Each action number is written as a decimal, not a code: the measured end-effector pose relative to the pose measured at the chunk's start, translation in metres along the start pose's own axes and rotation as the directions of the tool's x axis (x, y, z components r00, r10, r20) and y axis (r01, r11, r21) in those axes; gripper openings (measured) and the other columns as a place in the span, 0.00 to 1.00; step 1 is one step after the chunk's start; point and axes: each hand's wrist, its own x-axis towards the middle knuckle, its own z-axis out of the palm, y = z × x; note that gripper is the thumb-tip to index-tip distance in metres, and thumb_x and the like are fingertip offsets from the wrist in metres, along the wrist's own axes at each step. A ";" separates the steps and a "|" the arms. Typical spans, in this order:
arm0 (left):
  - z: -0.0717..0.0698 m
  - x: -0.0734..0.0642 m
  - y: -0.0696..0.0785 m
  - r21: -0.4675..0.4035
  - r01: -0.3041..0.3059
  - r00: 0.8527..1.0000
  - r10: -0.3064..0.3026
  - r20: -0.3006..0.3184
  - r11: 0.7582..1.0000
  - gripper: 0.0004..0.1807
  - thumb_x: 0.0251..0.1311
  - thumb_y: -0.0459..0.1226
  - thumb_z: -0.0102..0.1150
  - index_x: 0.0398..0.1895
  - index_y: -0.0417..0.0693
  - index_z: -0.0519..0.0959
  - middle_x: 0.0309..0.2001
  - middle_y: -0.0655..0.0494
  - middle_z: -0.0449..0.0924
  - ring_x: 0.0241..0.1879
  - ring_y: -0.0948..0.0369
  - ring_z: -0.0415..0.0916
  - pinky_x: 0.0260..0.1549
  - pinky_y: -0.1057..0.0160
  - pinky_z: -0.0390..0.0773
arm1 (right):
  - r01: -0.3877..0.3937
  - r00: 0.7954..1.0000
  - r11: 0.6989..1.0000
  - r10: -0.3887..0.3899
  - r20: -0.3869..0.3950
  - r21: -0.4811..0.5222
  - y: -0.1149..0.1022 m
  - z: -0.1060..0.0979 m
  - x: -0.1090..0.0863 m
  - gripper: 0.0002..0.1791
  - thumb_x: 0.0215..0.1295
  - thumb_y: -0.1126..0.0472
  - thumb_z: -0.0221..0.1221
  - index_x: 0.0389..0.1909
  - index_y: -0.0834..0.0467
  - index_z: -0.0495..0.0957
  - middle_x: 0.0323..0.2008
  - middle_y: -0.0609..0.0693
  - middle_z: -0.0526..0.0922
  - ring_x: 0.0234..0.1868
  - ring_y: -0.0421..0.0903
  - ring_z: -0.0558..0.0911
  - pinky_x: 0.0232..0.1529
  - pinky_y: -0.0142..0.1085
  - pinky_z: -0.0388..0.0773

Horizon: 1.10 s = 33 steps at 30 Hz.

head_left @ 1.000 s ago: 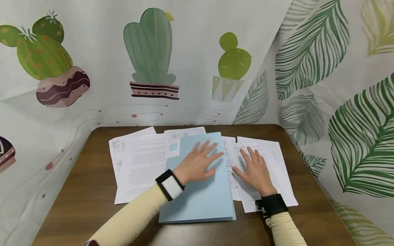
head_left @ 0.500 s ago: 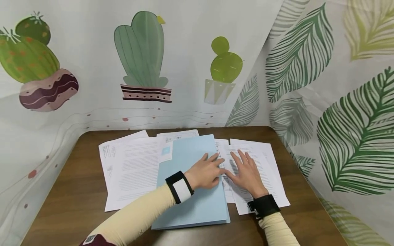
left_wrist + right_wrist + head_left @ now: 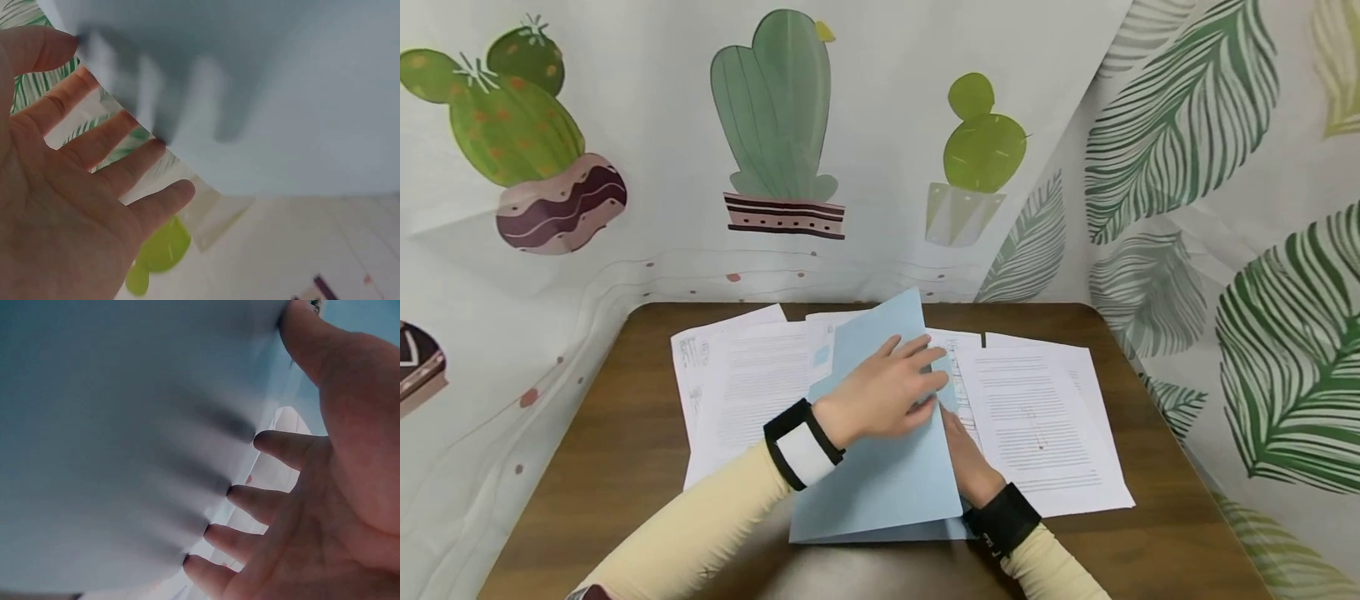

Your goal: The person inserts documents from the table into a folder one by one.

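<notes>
A light blue folder [image 3: 880,483] lies on the table, its front cover raised along the right side. The left hand [image 3: 880,387] rests over that cover, fingers spread and fairly straight at its right edge. In the left wrist view the left hand [image 3: 75,162] has its thumb and fingertips at the cover's edge. The right hand [image 3: 973,467] is at the folder's right side, its fingers partly hidden behind the cover. The right wrist view has the right hand [image 3: 300,506] with extended fingertips touching the edge of a pale surface.
Printed sheets [image 3: 760,379] spread out left of the folder, and more printed paper [image 3: 1045,425] lies on the right. Some sheets stick out from behind the folder. The brown wooden table [image 3: 602,450] meets a patterned curtain [image 3: 880,125] at the back and right.
The right hand has moved left from the right-hand papers to the folder's edge. The folder's cover has risen on that side. The left hand stays over the cover.
</notes>
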 end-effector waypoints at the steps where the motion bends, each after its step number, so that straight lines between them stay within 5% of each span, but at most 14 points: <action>1: -0.005 -0.003 -0.001 -0.004 0.000 1.000 0.000 -0.010 1.000 0.08 0.73 0.40 0.54 0.47 0.52 0.81 0.68 0.47 0.75 0.73 0.44 0.65 0.66 0.35 0.64 | -0.011 1.000 0.999 0.013 0.021 -0.053 -0.001 0.001 -0.001 0.32 0.77 0.60 0.53 0.74 0.73 0.60 0.74 0.71 0.62 0.76 0.70 0.57 0.72 0.63 0.54; 7: -0.043 -0.031 -0.019 0.011 -0.003 0.996 0.004 -0.084 1.000 0.17 0.73 0.54 0.57 0.44 0.52 0.83 0.60 0.49 0.82 0.68 0.47 0.72 0.66 0.36 0.64 | 0.017 0.998 0.941 0.003 0.058 -0.338 0.002 0.008 0.005 0.39 0.66 0.47 0.68 0.72 0.61 0.70 0.74 0.68 0.64 0.74 0.73 0.61 0.66 0.65 0.63; 12: -0.088 -0.071 -0.043 -0.025 0.066 0.989 -0.069 -0.134 0.997 0.19 0.65 0.54 0.66 0.33 0.48 0.83 0.50 0.47 0.86 0.62 0.46 0.78 0.64 0.44 0.71 | -0.016 0.999 0.946 0.030 0.038 -0.324 0.003 0.010 0.011 0.48 0.59 0.34 0.69 0.74 0.57 0.70 0.75 0.66 0.64 0.74 0.72 0.62 0.67 0.66 0.63; 18: -0.121 -0.130 -0.074 -0.045 0.228 0.968 -0.232 -0.099 0.973 0.12 0.61 0.44 0.73 0.30 0.47 0.82 0.49 0.46 0.86 0.57 0.48 0.81 0.52 0.46 0.79 | -0.034 0.998 0.952 0.050 0.046 -0.305 0.005 0.004 0.014 0.48 0.59 0.36 0.70 0.74 0.56 0.69 0.76 0.65 0.62 0.75 0.71 0.59 0.69 0.65 0.60; 22: -0.119 -0.170 -0.094 -0.015 0.278 0.955 -0.278 -0.101 0.960 0.09 0.56 0.39 0.76 0.33 0.47 0.83 0.46 0.48 0.85 0.52 0.49 0.82 0.43 0.49 0.81 | -0.027 0.997 0.954 0.049 0.066 -0.300 0.006 0.003 0.018 0.49 0.59 0.34 0.69 0.76 0.56 0.67 0.77 0.65 0.60 0.76 0.71 0.58 0.69 0.66 0.59; 28: -0.090 -0.222 -0.116 0.008 0.363 0.930 -0.361 -0.072 0.932 0.16 0.50 0.36 0.80 0.42 0.42 0.86 0.48 0.41 0.85 0.58 0.37 0.79 0.50 0.37 0.77 | -0.034 0.994 0.951 0.063 0.085 -0.309 0.008 0.004 0.020 0.49 0.60 0.34 0.68 0.76 0.56 0.66 0.77 0.65 0.59 0.77 0.70 0.57 0.70 0.65 0.58; 30: -0.078 -0.237 -0.120 0.007 0.410 0.912 -0.410 -0.030 0.912 0.19 0.51 0.37 0.79 0.45 0.41 0.86 0.53 0.37 0.84 0.61 0.36 0.76 0.52 0.32 0.73 | -0.040 0.993 0.951 0.071 0.093 -0.305 0.008 0.005 0.020 0.49 0.60 0.34 0.68 0.76 0.56 0.66 0.78 0.65 0.59 0.77 0.70 0.56 0.70 0.65 0.58; 33: -0.060 -0.255 -0.122 0.005 0.503 0.862 -0.502 0.071 0.864 0.22 0.54 0.40 0.78 0.52 0.42 0.85 0.62 0.33 0.77 0.67 0.33 0.68 0.56 0.24 0.63 | -0.047 0.992 0.956 0.080 0.102 -0.289 0.008 0.006 0.019 0.50 0.59 0.35 0.69 0.76 0.56 0.66 0.78 0.64 0.58 0.77 0.69 0.55 0.70 0.65 0.57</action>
